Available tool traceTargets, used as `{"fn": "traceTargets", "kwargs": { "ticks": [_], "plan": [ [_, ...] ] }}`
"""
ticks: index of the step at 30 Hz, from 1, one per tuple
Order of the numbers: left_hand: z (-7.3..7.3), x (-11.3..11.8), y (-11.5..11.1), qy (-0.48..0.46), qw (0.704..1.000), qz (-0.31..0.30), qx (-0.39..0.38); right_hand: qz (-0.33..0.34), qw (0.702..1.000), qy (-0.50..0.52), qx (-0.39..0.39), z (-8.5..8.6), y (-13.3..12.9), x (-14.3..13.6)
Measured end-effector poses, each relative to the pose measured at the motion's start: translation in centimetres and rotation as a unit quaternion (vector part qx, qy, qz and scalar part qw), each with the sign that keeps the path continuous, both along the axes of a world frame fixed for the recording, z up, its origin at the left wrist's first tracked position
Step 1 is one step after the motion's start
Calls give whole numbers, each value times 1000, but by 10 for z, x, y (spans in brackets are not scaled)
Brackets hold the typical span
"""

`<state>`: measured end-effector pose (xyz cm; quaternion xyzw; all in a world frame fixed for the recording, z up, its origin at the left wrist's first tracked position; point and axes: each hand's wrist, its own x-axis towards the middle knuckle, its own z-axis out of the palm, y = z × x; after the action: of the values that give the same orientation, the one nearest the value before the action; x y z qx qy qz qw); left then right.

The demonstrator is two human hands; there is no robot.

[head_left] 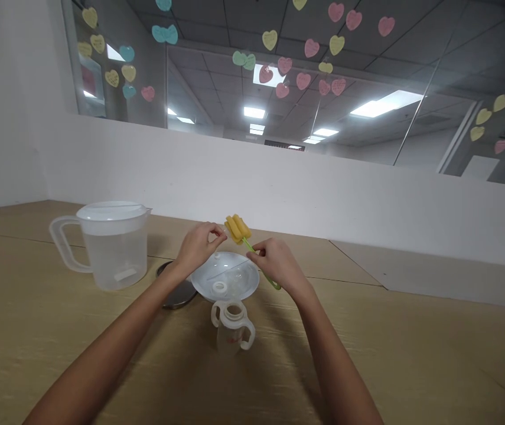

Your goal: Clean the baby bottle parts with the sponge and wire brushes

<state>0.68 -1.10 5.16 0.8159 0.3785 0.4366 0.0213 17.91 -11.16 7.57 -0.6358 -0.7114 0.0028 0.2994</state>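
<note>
I see the lidded pitcher (117, 254) left of the bowl (250, 283), the two-handled bottle (229, 335) nearer my camera. My right hand (279, 265) grips the sponge brush (247, 242), its yellow head (237, 228) between both hands, just beside my left hand (199, 245), whose hold I cannot tell.

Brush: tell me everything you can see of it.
The brush has a yellow, lobed head that looks like sponge, on a slim, bright green handle, apparently plastic. It is tilted, head up and leaning left, and shows just above and beside the bowl. The right hand holds the handle. The left hand is close to the head; contact is unclear.
</note>
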Motion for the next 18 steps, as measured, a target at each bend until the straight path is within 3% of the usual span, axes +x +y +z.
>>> {"fn": "traceTargets", "kwargs": {
  "ticks": [3,10,18],
  "plan": [
    [4,-1,-7,54,998,15,35,-16,999,-46,9,0,-1,-3],
    [5,-5,-3,26,998,-39,-37,-34,993,-103,45,-3,0,-4],
    [3,-3,-5,21,998,42,43,-40,996,-82,-2,3,-5,-4]
  ]
}}
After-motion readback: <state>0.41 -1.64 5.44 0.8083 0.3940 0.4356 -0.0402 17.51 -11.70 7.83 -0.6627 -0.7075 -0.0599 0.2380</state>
